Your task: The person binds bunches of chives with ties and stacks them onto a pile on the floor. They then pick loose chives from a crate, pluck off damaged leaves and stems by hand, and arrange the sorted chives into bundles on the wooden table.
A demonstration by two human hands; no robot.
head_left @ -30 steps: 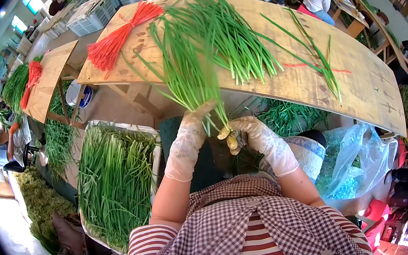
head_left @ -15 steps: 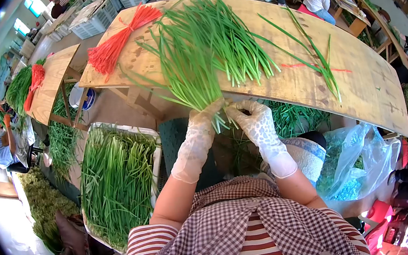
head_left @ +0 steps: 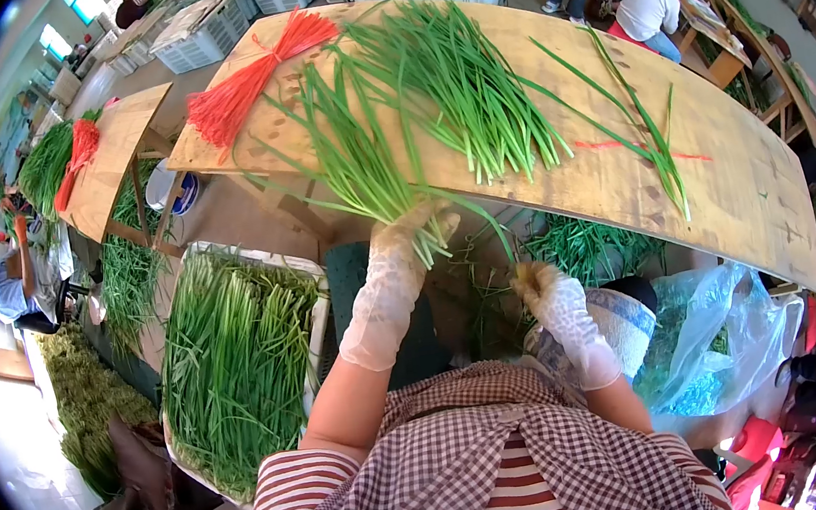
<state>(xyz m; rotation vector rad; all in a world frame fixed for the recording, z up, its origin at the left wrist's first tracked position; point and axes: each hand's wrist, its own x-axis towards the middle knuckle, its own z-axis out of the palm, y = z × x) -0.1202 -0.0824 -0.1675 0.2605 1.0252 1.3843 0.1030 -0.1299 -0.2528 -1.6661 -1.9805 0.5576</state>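
My left hand (head_left: 412,229), in a pale patterned glove, is closed around the lower stems of a bunch of green chives (head_left: 357,160). Their leaves fan out over the front edge of the wooden table, and the cut ends poke out below my fingers. Lower and to the right, my gloved right hand (head_left: 540,285) has its fingers pinched together at the end of a single chive strand (head_left: 486,214), which arcs from beside the bunch. On the table (head_left: 721,179) behind lies a larger pile of chives (head_left: 469,87).
Red ties (head_left: 257,76) lie bundled at the table's left; a few loose chives (head_left: 652,142) rest across a red tie on the right. A white crate (head_left: 319,310) packed with greens stands at lower left, a clear plastic bag (head_left: 715,341) at right. Other people work at the far tables.
My right hand has moved away from the bunch, down and to the right, drawing a strand with it. My left hand keeps its grip; the bunch looks thinner and more spread.
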